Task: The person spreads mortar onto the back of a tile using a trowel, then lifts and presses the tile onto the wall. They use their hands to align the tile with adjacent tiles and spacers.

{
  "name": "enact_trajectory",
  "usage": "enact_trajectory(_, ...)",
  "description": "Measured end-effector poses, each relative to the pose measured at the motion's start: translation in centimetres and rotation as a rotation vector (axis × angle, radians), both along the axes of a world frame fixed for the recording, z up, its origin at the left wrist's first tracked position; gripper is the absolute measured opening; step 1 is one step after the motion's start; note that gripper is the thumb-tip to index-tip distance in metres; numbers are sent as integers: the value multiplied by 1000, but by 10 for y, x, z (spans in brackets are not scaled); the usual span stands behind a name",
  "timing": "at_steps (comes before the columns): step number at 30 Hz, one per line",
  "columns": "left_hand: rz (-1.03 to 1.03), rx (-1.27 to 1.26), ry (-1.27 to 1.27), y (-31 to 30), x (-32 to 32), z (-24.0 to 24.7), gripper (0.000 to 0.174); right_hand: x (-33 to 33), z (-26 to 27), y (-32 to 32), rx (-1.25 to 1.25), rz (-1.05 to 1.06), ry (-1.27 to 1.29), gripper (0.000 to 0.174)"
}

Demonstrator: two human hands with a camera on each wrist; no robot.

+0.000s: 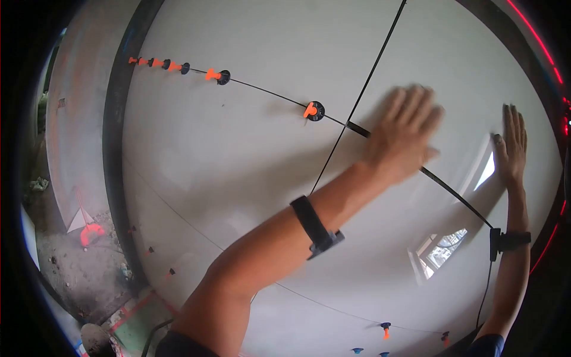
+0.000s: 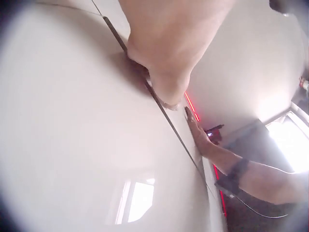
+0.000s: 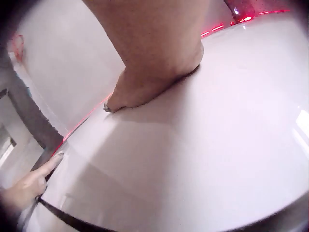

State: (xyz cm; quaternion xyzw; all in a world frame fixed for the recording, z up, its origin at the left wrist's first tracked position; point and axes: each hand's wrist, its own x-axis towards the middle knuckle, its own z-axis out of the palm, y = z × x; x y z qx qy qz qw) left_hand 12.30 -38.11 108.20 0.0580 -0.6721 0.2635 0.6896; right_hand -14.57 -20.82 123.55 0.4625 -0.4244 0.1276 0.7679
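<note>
"Both hands are on the tiling; how do they lie?"

"(a) My left hand (image 1: 404,134) is spread flat, fingers straight and gripping nothing. Its fingers are on the white tile (image 1: 458,71) and its heel lies across the dark joint (image 1: 452,190). (b) My right hand (image 1: 513,146) is flat too, fingers straight and together, holding nothing. It lies on the same tile towards the outer edge, near the red laser line (image 1: 538,41)."

"Where does the tile sit?"

"It sits in the corner where two joints cross. An orange levelling clip (image 1: 313,110) sits in the joint near my left hand."

"How is this pressing best done?"

"As I judge it, push evenly through both palms, hands well apart, so that no corner rocks. Feel with the left heel that the two faces meet flush across the joint, and watch that the gap runs even along its length."
</note>
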Motion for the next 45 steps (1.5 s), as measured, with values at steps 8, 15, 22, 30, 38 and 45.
enact_trajectory(8,153,59,172,-14,27,10,72,8,-5,6,43,37,-138,67)
enact_trajectory(15,165,88,184,-20,26,-3,72,57,34,-6,-69,107,39,71)
enact_trajectory(22,178,85,174,-9,31,5,70,218,144,-20,-122,481,-106,80)
enact_trajectory(30,123,123,139,-8,33,4,74,178,129,-134,-166,186,-174,81)
enact_trajectory(38,100,104,185,-12,33,48,79,182,130,-133,-140,198,-164,81)
enact_trajectory(45,56,73,189,-15,29,69,80,169,137,-136,-129,222,-152,80)
